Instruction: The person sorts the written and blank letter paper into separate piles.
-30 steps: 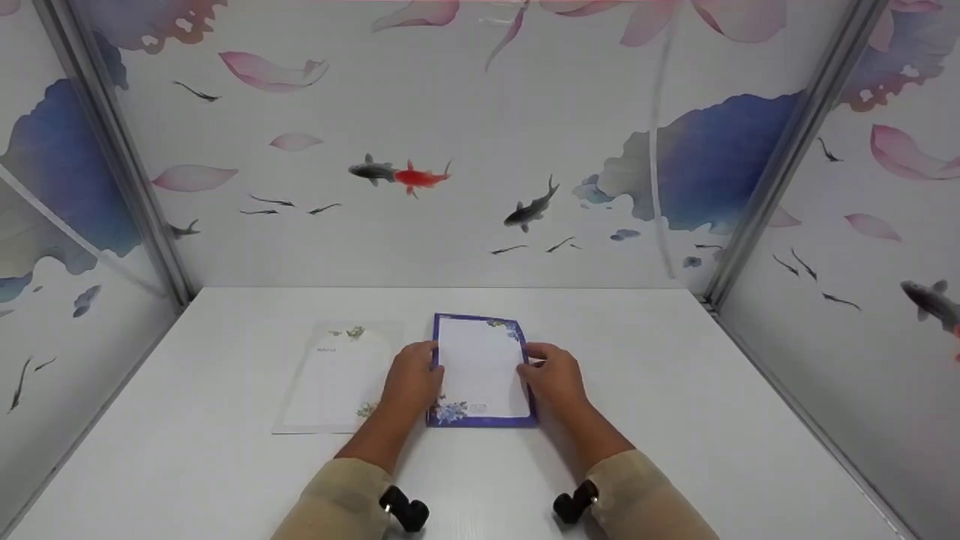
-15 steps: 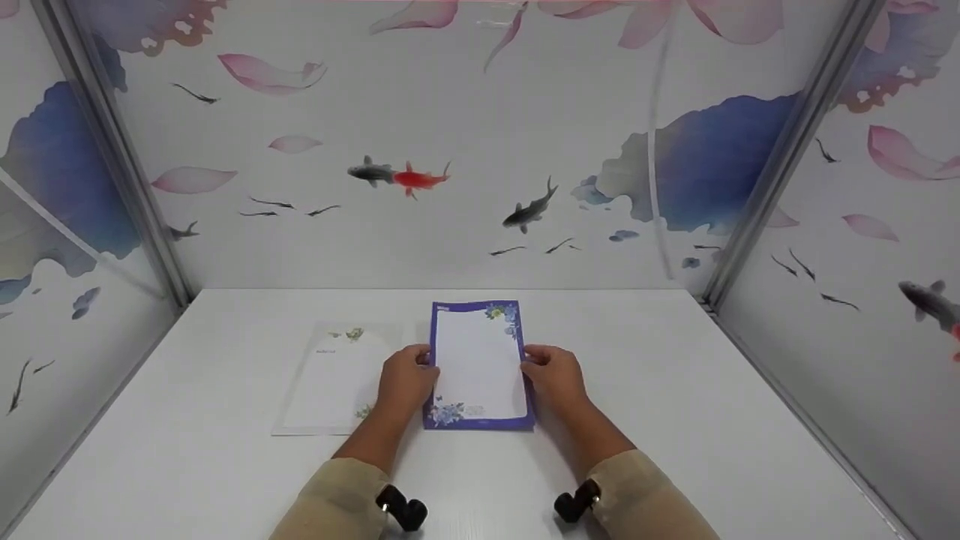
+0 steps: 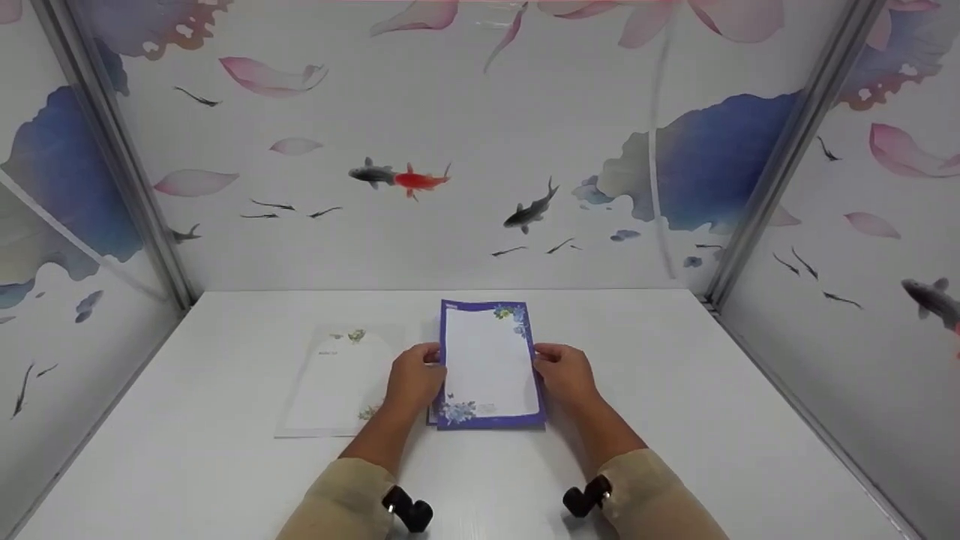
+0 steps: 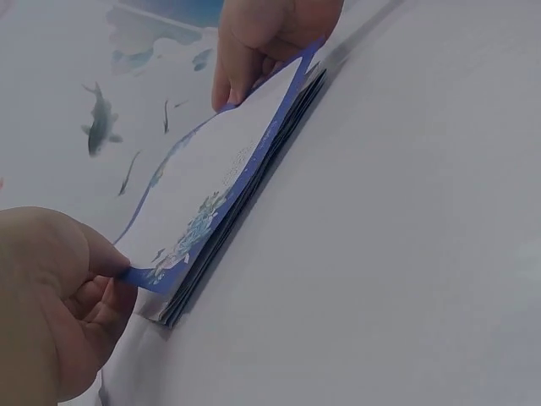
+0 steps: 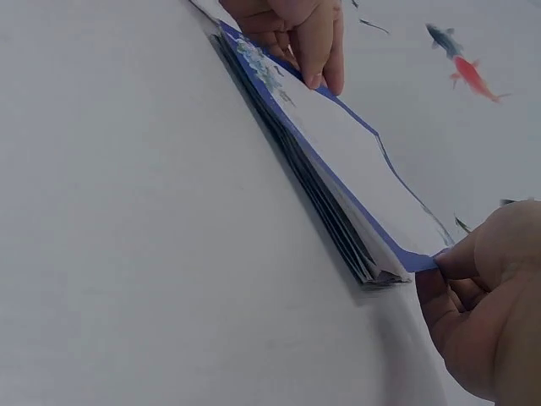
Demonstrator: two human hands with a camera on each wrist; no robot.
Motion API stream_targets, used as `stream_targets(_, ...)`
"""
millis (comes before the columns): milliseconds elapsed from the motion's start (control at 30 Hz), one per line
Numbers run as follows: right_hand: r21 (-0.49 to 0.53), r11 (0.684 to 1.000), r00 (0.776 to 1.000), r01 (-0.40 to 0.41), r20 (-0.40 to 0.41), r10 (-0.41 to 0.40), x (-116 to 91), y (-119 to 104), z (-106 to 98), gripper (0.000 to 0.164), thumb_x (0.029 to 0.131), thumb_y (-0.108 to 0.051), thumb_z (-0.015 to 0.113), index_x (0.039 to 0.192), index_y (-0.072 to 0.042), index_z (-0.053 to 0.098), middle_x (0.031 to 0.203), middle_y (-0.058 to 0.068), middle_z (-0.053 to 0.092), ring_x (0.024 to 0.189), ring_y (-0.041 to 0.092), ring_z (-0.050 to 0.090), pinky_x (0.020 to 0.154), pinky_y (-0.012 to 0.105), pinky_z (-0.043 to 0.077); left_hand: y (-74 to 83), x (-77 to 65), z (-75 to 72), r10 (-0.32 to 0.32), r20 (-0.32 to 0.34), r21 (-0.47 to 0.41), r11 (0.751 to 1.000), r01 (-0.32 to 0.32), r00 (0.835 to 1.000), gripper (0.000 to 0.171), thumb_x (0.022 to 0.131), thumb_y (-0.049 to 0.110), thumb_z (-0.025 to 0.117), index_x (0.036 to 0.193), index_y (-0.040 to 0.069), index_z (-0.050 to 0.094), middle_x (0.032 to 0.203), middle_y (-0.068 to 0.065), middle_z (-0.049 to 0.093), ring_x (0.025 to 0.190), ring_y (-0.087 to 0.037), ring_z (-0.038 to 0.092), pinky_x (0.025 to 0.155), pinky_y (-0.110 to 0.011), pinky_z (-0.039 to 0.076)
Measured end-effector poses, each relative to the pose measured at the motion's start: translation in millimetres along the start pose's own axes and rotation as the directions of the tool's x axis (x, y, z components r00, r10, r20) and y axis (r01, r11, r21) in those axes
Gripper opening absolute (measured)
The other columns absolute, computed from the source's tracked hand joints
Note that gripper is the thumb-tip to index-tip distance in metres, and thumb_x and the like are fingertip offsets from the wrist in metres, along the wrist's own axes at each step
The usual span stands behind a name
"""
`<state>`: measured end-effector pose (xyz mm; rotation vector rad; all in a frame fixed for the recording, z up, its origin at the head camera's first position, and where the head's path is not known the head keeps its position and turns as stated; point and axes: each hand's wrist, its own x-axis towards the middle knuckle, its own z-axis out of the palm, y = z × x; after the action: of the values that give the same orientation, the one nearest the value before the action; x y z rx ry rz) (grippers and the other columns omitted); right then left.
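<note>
shifting a purple-bordered floral sheet point(image 3: 491, 360) slightly rightward since a moment ago, pinching its edges with left hand point(image 3: 416, 382) and right hand point(image 3: 565, 373), just above a paper stack point(image 5: 321, 190).

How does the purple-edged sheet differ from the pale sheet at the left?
The purple-edged sheet has a vivid border; the pale sheet a whitish one. The left hand and right hand hold the purple-edged sheet; the pale sheet lies flat. Both have white centres and printed flowers.
</note>
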<state>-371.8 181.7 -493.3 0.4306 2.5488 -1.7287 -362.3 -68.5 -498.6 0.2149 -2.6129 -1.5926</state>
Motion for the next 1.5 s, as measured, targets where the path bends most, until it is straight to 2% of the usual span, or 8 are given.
stream_targets(167, 0.016, 0.999, 0.999, -0.047, 0.007, 0.047, 5, 1, -21, 0.036, 0.109, -0.019, 0.061, 0.145, -0.015, 0.066, 0.148, 0.011, 0.064, 0.14, 0.031, 0.061, 0.119, 0.047, 0.051, 8.7, -3.5, 14.1, 0.019, 0.015, -0.029, 0.999, -0.019, 1.0, 0.045, 0.099, 0.011, 0.065, 0.144, 0.009, 0.066, 0.134, -0.009, 0.074, 0.132, -0.029, 0.067, 0.114, -0.047, 0.054)
stream_targets(467, 0.0, 0.998, 0.998, -0.063, 0.009, 0.063, 11, 17, -73, 0.039, 0.111, -0.018, 0.056, 0.15, -0.013, 0.062, 0.152, 0.015, 0.06, 0.141, 0.034, 0.059, 0.122, 0.049, 0.049, 37.1, -15.0, 59.6, 0.031, 0.079, -0.075, 0.997, -0.025, 0.996, 0.046, 0.1, 0.009, 0.063, 0.145, 0.009, 0.065, 0.138, -0.009, 0.073, 0.137, -0.03, 0.064, 0.118, -0.047, 0.052)
stream_targets(633, 0.026, 0.998, 0.998, -0.06, 0.008, 0.06, 14, 24, -93, 0.042, 0.111, -0.014, 0.055, 0.153, -0.009, 0.058, 0.156, 0.019, 0.056, 0.145, 0.036, 0.057, 0.122, 0.048, 0.048, 45.5, -19.9, 79.0, 0.055, 0.123, -0.09, 0.995, -0.044, 0.991, 0.048, 0.097, 0.007, 0.063, 0.146, 0.008, 0.064, 0.137, -0.008, 0.073, 0.137, -0.029, 0.063, 0.121, -0.047, 0.049)
stream_targets(767, 0.027, 0.997, 0.997, -0.073, 0.011, 0.072, 17, 32, -112, 0.044, 0.111, -0.015, 0.055, 0.155, -0.009, 0.056, 0.159, 0.019, 0.054, 0.145, 0.035, 0.056, 0.123, 0.048, 0.048, 56.1, -23.8, 93.9, 0.025, 0.161, -0.084, 0.996, -0.011, 0.987, 0.05, 0.098, 0.008, 0.064, 0.148, 0.009, 0.062, 0.138, -0.006, 0.071, 0.137, -0.026, 0.063, 0.121, -0.045, 0.048)
stream_targets(933, 0.03, 0.995, 0.996, -0.092, 0.007, 0.092, 20, 43, -137, 0.045, 0.112, -0.014, 0.053, 0.156, -0.007, 0.054, 0.161, 0.02, 0.053, 0.142, 0.033, 0.057, 0.123, 0.049, 0.047, 72.6, -28.9, 111.5, 0.015, 0.206, -0.059, 0.998, -0.003, 0.978, 0.05, 0.099, 0.008, 0.065, 0.148, 0.01, 0.061, 0.14, -0.006, 0.07, 0.139, -0.027, 0.061, 0.122, -0.046, 0.047)
stream_targets(1133, 0.009, 0.993, 0.993, -0.116, -0.012, 0.116, 19, 52, -159, 0.047, 0.111, -0.012, 0.054, 0.158, -0.005, 0.052, 0.161, 0.023, 0.052, 0.143, 0.035, 0.057, 0.124, 0.049, 0.047, 88.8, -36.5, 130.9, -0.014, 0.247, -0.06, 0.998, 0.03, 0.969, 0.052, 0.099, 0.007, 0.067, 0.15, 0.013, 0.06, 0.143, -0.002, 0.068, 0.145, -0.027, 0.057, 0.124, -0.047, 0.046)
stream_targets(1300, -0.004, 0.994, 0.994, -0.107, -0.027, 0.107, 19, 56, -169, 0.048, 0.109, -0.01, 0.056, 0.156, -0.003, 0.052, 0.158, 0.025, 0.054, 0.142, 0.036, 0.058, 0.123, 0.05, 0.047, 91.7, -38.1, 141.2, -0.006, 0.231, -0.077, 0.997, 0.024, 0.973, 0.049, 0.099, 0.004, 0.065, 0.147, 0.013, 0.063, 0.138, -0.001, 0.07, 0.142, -0.026, 0.059, 0.122, -0.046, 0.049)
stream_targets(1500, -0.016, 0.995, 0.994, -0.102, -0.029, 0.101, 20, 62, -178, 0.048, 0.108, -0.012, 0.058, 0.155, -0.001, 0.054, 0.157, 0.026, 0.055, 0.14, 0.037, 0.061, 0.12, 0.049, 0.05, 83.6, -36.8, 143.7, 0.048, 0.235, -0.019, 0.999, -0.045, 0.971, 0.048, 0.099, 0.005, 0.066, 0.147, 0.007, 0.062, 0.139, -0.007, 0.072, 0.141, -0.029, 0.062, 0.121, -0.045, 0.049)
